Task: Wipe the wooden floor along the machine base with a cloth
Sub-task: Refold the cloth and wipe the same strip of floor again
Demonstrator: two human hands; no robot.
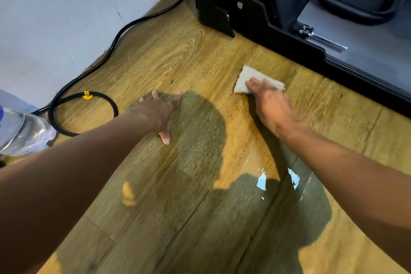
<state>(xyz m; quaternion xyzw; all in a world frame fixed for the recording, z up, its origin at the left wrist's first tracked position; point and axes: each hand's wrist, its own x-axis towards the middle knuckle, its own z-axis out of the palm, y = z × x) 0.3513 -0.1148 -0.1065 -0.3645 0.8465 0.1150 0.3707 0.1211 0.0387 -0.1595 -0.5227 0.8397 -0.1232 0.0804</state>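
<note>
A folded white cloth (245,78) lies flat on the wooden floor (178,55), a short way in front of the black machine base (289,40). My right hand (271,104) presses down on the cloth's near edge, fingers over it. My left hand (159,111) rests flat on the bare floor to the left, fingers spread, holding nothing. The machine base runs diagonally from the top centre to the right edge.
A black power cable (115,40) runs along the grey wall (66,6) and loops on the floor at the left, marked with a yellow tag (87,95). A clear plastic bottle (22,133) lies at the far left. A wet shiny patch (278,180) sits near my right forearm.
</note>
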